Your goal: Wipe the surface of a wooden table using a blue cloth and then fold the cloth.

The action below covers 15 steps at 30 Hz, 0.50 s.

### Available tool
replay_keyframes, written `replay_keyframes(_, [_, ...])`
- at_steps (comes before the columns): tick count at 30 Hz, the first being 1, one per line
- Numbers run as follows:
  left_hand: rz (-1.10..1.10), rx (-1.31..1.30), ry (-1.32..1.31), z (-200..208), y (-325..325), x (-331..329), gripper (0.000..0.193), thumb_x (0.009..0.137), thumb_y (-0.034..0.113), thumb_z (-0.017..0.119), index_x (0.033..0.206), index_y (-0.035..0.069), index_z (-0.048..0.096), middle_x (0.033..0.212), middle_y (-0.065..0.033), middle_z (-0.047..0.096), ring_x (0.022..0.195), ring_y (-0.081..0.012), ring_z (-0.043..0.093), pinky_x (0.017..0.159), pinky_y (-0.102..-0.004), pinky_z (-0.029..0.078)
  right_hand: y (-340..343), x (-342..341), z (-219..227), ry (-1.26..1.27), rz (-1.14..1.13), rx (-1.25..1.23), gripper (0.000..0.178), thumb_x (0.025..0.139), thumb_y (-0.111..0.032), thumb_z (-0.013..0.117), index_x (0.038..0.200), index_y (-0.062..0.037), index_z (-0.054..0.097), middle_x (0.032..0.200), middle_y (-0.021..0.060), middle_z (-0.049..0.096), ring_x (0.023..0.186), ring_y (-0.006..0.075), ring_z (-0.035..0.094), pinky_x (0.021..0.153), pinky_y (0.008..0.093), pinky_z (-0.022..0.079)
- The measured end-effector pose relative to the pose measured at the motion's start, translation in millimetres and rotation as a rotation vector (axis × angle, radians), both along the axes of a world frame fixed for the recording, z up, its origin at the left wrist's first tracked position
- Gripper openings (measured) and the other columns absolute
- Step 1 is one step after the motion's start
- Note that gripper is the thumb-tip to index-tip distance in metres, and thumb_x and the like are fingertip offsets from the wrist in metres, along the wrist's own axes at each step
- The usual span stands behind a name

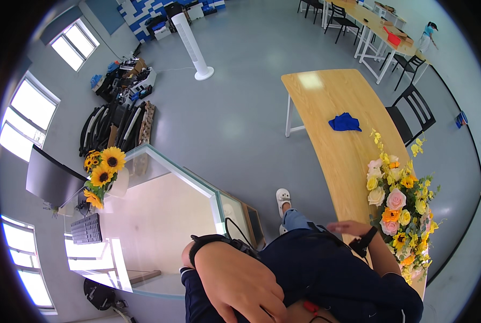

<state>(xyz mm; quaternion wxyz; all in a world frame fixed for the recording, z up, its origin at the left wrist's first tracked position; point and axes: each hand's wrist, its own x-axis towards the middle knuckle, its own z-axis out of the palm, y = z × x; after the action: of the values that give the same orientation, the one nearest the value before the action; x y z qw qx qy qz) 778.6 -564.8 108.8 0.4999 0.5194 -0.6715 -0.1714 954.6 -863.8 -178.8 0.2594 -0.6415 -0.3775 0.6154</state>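
Calling for clearance between right hand [350, 227] and wooden table [353, 161]; left hand [239, 281] above dark clothing [299, 261]; finger closure, both: cannot tell.

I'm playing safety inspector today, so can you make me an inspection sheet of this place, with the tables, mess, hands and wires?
Surface: wooden table, with a crumpled blue cloth on it; pale table, with a keyboard and sunflowers.
Job's things: flower arrangement on the wooden table, near the right hand.
Clutter: jumbled heap by the left wall.
Hands: left hand close to the camera, fingers bent, grip unclear; right hand blurred, nothing seen in it.
Cables: black cable by the pale table's corner.
Surroundings: grey floor, tower fan, black chair, windows.
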Motion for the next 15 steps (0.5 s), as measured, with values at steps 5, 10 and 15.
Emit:
replay_keyframes(5, [0.018,0.002,-0.04,0,-1,-5,0.038,0.083,0.029,0.05,0.108,-0.001,0.05,0.103,-0.0165,0.052,0.088,-0.0287,0.053,0.072,-0.0354,0.043,4,41,38,0.497,-0.786,0.564,0.049,0.086,-0.029,0.048,0.126,-0.0051,0.035,0.121,0.0078,0.046,0.11,0.0201,0.045,0.091,0.0325,0.035])
replay_keyframes(10, [0.027,0.011,-0.101,0,-2,-1,0.038,0.084,0.031,0.049,0.108,0.001,0.051,0.105,-0.0129,0.054,0.092,-0.0271,0.052,0.077,-0.0365,0.04,-16,72,-12,0.071,-1.263,0.339,0.045,0.085,-0.026,0.049,0.123,-0.0053,0.038,0.118,0.0066,0.048,0.105,0.0185,0.047,0.088,0.0314,0.037])
replay_keyframes(15, [0.032,0.021,-0.126,2,-3,-3,0.039,0.082,0.032,0.051,0.108,0.003,0.053,0.1,-0.0105,0.057,0.093,-0.0259,0.053,0.078,-0.0381,0.04,-26,9,-87,0.108,-0.234,-0.049,0.037,0.088,-0.03,0.045,0.112,-0.002,0.052,0.104,0.0074,0.056,0.095,0.0148,0.05,0.086,0.0294,0.038])
